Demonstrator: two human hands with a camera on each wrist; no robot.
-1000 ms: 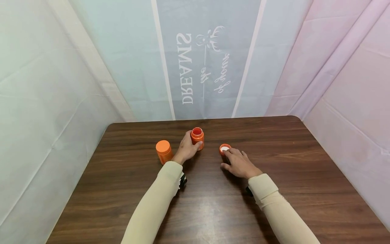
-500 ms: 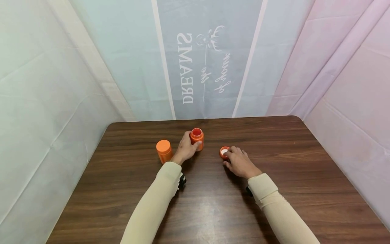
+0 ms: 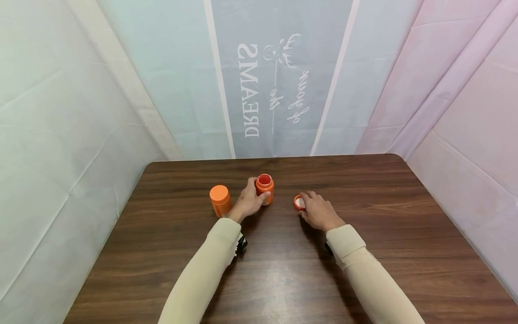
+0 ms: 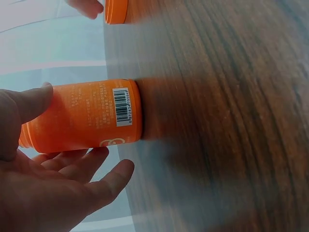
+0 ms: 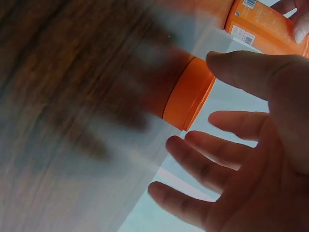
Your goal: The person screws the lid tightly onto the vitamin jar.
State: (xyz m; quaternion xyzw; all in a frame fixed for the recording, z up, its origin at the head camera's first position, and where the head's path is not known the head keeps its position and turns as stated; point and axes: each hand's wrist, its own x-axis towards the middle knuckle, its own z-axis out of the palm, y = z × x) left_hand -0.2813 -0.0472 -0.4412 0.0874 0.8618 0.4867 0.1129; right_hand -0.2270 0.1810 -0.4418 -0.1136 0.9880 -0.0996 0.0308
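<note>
My left hand [image 3: 249, 201] grips an uncapped orange bottle [image 3: 265, 194] that stands upright on the table. In the left wrist view the thumb lies along one side of this bottle [image 4: 82, 118], with fingers on the other, and a barcode shows near its base. My right hand [image 3: 318, 211] is at an orange lid [image 3: 297, 204], which lies with its white inside up. The right wrist view has the thumb tip right at the edge of the lid [image 5: 188, 94] and the other fingers spread loosely past its far side. Left of the left hand stands a capped orange bottle [image 3: 220, 202].
The dark wood-grain table [image 3: 275, 270] has rounded far corners. Pale fabric [image 3: 283, 90] with mirrored lettering hangs behind it, and more fabric lines both sides. The capped bottle stands close to the left wrist.
The right hand's fingers have come further over the lid, which has shifted slightly toward me. The uncapped bottle, in the left hand, has moved a little nearer. The capped bottle stays put.
</note>
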